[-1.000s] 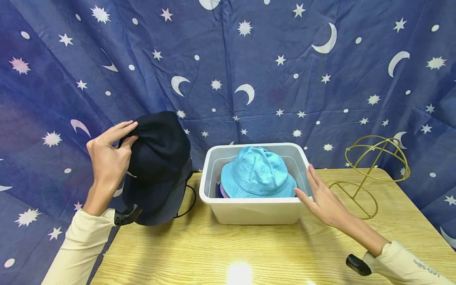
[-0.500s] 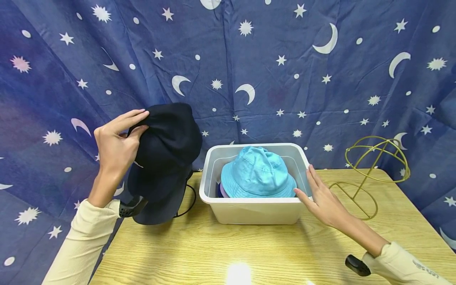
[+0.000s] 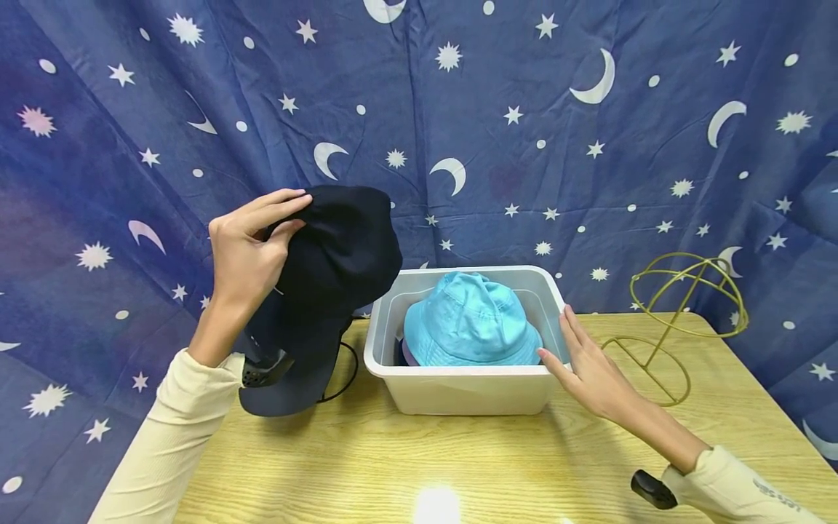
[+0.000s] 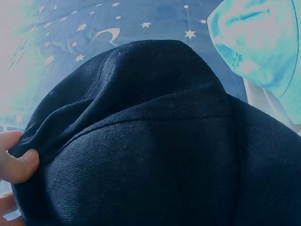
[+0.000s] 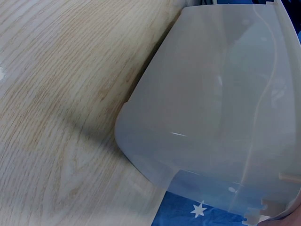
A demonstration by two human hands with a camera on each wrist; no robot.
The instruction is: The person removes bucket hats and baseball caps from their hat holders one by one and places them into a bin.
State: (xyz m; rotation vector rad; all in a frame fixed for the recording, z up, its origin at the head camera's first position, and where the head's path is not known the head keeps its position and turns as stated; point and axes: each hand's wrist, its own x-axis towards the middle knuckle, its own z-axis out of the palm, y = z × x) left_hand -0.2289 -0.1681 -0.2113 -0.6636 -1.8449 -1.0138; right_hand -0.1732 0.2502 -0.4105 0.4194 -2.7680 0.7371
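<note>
My left hand [image 3: 252, 244] pinches the crown of a black cap [image 3: 347, 247] between thumb and fingers, at the left of the head view. The cap's folded, seamed cloth [image 4: 141, 155] fills most of the left wrist view. Below it a dark curved brim [image 3: 281, 400] hangs close over the table. My right hand [image 3: 592, 367] rests with straight fingers against the right end of a white plastic bin [image 3: 468, 393]. In the bin lies a light blue bucket hat [image 3: 474, 324], with purple and dark cloth partly hidden under it. The bin's wall [image 5: 207, 103] fills much of the right wrist view.
A gold wire hat stand [image 3: 661, 349] is on the table to the right of the bin. A thin black wire loop [image 3: 353, 371] shows beside the dark brim. A blue curtain [image 3: 497, 131] with moons and stars hangs behind the wooden table [image 3: 366, 466].
My left hand has moved right and slightly up with the cap's crown, which now overlaps the bin's left corner. The right hand stays at the bin.
</note>
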